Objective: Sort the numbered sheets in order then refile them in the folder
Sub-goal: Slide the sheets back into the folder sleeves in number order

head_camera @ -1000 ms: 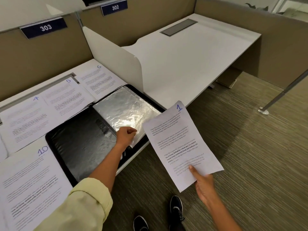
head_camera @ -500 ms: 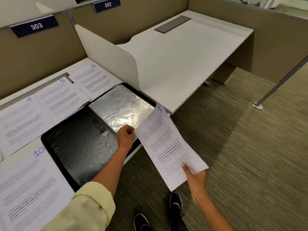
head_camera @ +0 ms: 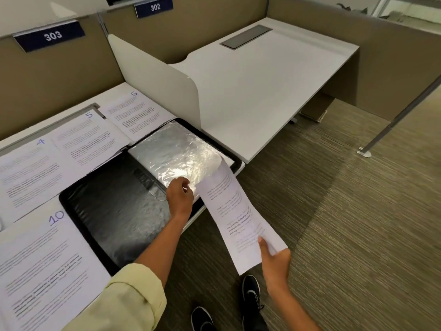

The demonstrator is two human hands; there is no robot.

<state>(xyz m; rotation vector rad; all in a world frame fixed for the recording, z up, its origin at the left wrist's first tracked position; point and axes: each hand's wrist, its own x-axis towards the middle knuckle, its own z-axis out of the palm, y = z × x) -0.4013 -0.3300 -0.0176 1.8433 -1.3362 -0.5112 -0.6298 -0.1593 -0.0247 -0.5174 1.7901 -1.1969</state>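
A black folder (head_camera: 112, 211) lies open on the desk, with a stack of clear plastic sleeves (head_camera: 176, 151) on its right half. My left hand (head_camera: 180, 197) pinches the near edge of the top sleeve. My right hand (head_camera: 274, 261) holds a printed sheet (head_camera: 236, 218) by its near corner; the sheet's far end reaches the sleeve's open edge, and its number is hidden. Sheets numbered 4 (head_camera: 26, 173), 5 (head_camera: 88, 139), 6 (head_camera: 136, 113) and 10 (head_camera: 45, 266) lie flat on the desk around the folder.
A white divider panel (head_camera: 155, 77) stands right behind the folder, with a neighbouring white desk (head_camera: 262, 87) beyond it. Brown partition walls carry plates 303 (head_camera: 51, 35) and 302 (head_camera: 155, 7). Carpet floor and my shoes (head_camera: 250, 292) lie below the desk edge.
My right hand has swung the sheet left and forward, so its top end now meets the sleeve's edge. My left hand has stayed at the sleeve's near edge.
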